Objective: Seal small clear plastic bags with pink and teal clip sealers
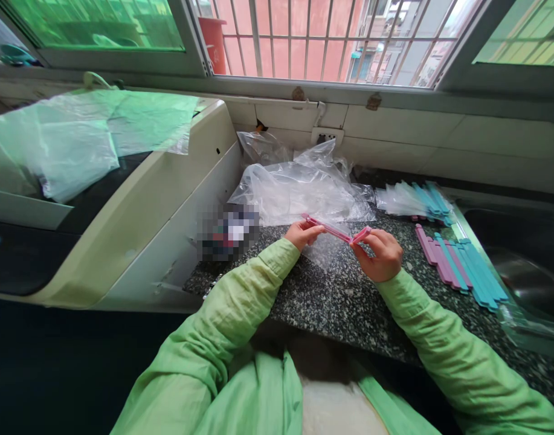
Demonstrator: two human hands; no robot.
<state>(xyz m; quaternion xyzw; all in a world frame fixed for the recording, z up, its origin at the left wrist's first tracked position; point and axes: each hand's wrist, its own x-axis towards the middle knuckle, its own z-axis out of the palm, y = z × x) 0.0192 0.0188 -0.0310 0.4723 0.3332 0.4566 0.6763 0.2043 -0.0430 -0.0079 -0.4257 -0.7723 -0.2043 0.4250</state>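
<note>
A long, thin pink plastic strip (pixel 333 230), bent into a V near its right end, spans the space between my two hands above the counter. My left hand (pixel 304 234) pinches its left end between thumb and fingers. At the bend and the short raised arm, my right hand (pixel 379 254) grips it. Something clear, like film, shows along the strip, though I cannot make it out well. On the right of the counter lie flat purple-pink strips (pixel 435 257) and teal strips (pixel 478 275) side by side. Behind them, more teal strips (pixel 428 199) rest beside clear plastic sleeves (pixel 399 199).
Crumpled clear plastic bags (pixel 299 187) cover the back of the speckled counter (pixel 313 302). A large beige machine (pixel 168 199) with plastic sheets on top stands left. At right is a metal sink (pixel 530 278). A blurred-out object (pixel 229 232) sits left of my left hand.
</note>
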